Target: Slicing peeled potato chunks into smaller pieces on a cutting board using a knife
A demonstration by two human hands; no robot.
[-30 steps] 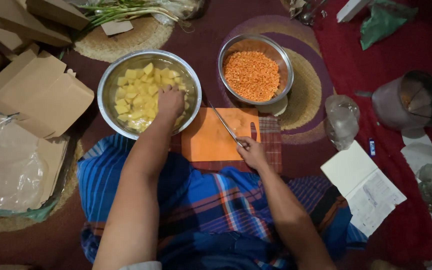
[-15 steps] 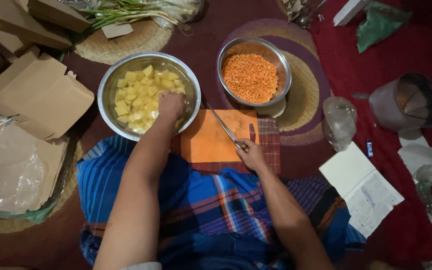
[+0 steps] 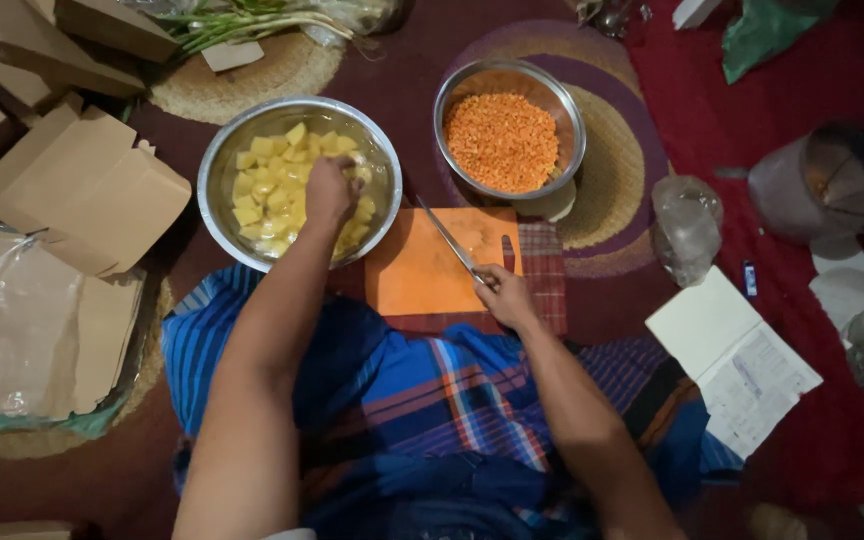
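**Steel bowls, orange board: our hands at work on the floor**

Maroon floor covering (image 3: 392, 70) spreads under everything, with a red cloth (image 3: 752, 130) laid over it on our right. Across our lap lies a blue striped cloth (image 3: 422, 400), the widest thing near us. On our left, flattened cardboard boxes (image 3: 82, 190) and a crumpled plastic bag (image 3: 2, 320) crowd the edge of the big steel bowl (image 3: 217, 180), leaving little free floor on that side. That bowl holds pale yellow cubed vegetable pieces (image 3: 262, 185), and our left hand (image 3: 329, 190) is down among them, fingers curled around a few. A round woven mat (image 3: 612, 170) carries the smaller steel bowl (image 3: 564, 115), filled with orange lentils (image 3: 502, 140); it stands just beyond the orange cutting board (image 3: 422, 275) and nearly touches its far edge. An open notebook (image 3: 732, 360) lies well apart on the right, near a grey jug (image 3: 822, 190) and a clear plastic bag (image 3: 687, 225). Green stalks (image 3: 242, 20) rest on another woven mat (image 3: 272, 75) past the big bowl. Our right hand (image 3: 505, 293) grips the handle of a knife (image 3: 449, 238), whose blade lies slanted over the board, tip pointing toward the gap between the two bowls. We see the board bare under the blade.
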